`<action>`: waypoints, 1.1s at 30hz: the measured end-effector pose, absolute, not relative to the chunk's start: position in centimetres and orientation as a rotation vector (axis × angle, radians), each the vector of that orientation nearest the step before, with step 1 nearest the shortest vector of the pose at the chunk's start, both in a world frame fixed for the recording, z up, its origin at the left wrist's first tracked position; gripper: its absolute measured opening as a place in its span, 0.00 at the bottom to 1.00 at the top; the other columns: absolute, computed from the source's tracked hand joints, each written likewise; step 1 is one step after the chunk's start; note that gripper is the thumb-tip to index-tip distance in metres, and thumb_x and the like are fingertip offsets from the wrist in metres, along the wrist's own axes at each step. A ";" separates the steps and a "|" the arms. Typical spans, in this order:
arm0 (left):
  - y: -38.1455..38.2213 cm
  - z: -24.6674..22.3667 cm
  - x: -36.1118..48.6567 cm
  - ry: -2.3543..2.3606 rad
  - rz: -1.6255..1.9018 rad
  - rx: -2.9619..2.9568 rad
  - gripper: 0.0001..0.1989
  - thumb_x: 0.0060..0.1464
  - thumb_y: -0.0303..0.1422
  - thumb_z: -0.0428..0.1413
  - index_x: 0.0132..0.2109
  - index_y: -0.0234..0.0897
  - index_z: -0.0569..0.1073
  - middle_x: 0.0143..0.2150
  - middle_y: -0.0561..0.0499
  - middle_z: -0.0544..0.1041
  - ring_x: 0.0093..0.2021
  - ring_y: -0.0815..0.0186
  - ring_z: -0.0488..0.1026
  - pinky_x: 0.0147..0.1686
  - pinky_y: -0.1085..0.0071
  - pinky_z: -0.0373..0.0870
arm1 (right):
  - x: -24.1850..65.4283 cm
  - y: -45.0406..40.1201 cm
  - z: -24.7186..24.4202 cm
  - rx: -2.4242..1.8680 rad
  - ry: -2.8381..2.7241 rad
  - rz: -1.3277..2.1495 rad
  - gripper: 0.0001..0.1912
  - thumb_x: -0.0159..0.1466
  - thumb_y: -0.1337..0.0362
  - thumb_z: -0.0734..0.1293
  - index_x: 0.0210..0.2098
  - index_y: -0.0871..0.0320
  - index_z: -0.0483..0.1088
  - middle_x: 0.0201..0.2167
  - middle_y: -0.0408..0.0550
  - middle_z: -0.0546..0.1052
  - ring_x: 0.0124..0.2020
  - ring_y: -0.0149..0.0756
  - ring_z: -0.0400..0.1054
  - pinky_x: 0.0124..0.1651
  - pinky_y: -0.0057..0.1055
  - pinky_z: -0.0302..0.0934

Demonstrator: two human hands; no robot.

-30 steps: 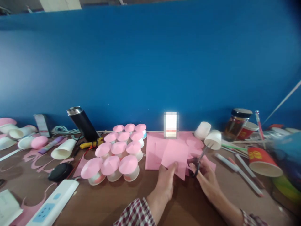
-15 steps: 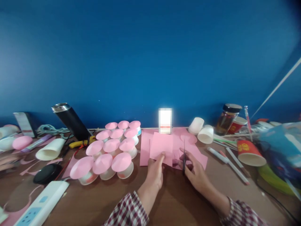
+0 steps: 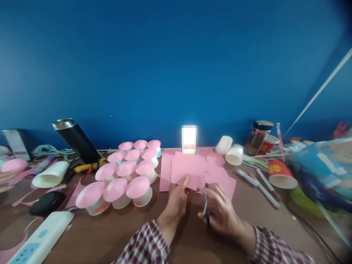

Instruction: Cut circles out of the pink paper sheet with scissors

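My left hand [image 3: 176,200] pinches the lower edge of a square sheet of pink paper [image 3: 188,165], thumb on top. In my right hand [image 3: 222,211] is a pair of scissors [image 3: 205,204] with dark handles, partly hidden by the fingers and blurred. The scissors are just off the lower right corner of the sheet. Larger pink paper [image 3: 165,176] lies beneath, with a pink paper disc [image 3: 215,159] behind on the right. To the left, several paper cups [image 3: 143,198] stand in rows, each topped with a shallow pink paper cone [image 3: 138,187].
White cups [image 3: 234,154], markers [image 3: 265,194], a red cup [image 3: 282,174] and a lidded jar [image 3: 258,137] lie or stand right. Left are a black flask [image 3: 78,141], yellow-handled tool [image 3: 89,167], black round object [image 3: 47,203] and power strip [image 3: 41,238]. Another person's blurred hand [image 3: 8,179] shows far left.
My right hand has drawn the scissors down toward me and turned them, away from their upright position beside the sheet. My left hand still holds the paper. The view has shifted slightly right.
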State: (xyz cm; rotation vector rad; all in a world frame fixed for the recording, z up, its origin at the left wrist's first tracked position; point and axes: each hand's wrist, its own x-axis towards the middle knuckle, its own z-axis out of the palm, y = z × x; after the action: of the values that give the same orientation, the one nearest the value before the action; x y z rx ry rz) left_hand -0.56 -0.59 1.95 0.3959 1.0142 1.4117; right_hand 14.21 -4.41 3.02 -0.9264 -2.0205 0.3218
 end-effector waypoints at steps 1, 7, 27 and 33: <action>-0.5 2.0 -0.6 1.013 1.402 0.392 0.13 0.42 0.36 0.64 0.32 0.34 0.70 0.25 0.49 0.74 0.31 0.61 0.75 0.35 0.65 0.72 | 14.2 -4.2 3.1 -0.983 -1.934 0.379 0.22 0.54 0.65 0.68 0.49 0.56 0.68 0.36 0.54 0.72 0.37 0.47 0.66 0.39 0.41 0.64; -0.3 2.5 -0.4 1.067 1.376 0.348 0.16 0.39 0.36 0.66 0.31 0.34 0.68 0.27 0.48 0.76 0.30 0.63 0.75 0.31 0.68 0.71 | 14.3 -2.8 2.8 -1.140 -1.491 1.046 0.18 0.62 0.58 0.65 0.50 0.54 0.66 0.29 0.44 0.71 0.30 0.35 0.67 0.33 0.29 0.64; -0.6 1.8 0.1 1.118 1.355 0.330 0.20 0.38 0.40 0.66 0.32 0.34 0.66 0.20 0.53 0.71 0.21 0.66 0.71 0.21 0.71 0.68 | 13.9 -2.7 2.5 -1.031 -1.593 1.308 0.13 0.61 0.55 0.66 0.34 0.59 0.71 0.27 0.43 0.69 0.28 0.32 0.61 0.30 0.24 0.58; -0.7 1.3 0.0 1.127 1.355 0.353 0.20 0.37 0.40 0.67 0.33 0.31 0.70 0.22 0.50 0.73 0.22 0.65 0.72 0.23 0.70 0.68 | 13.9 -2.6 2.5 -1.022 -1.611 1.301 0.13 0.62 0.55 0.65 0.33 0.60 0.68 0.24 0.41 0.64 0.26 0.30 0.57 0.28 0.23 0.54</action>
State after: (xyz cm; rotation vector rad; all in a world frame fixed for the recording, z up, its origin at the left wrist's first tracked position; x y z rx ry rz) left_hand 0.01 -0.69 1.33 0.3534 1.1266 1.3553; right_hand 13.91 -2.63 2.53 -1.0216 -1.6109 1.3013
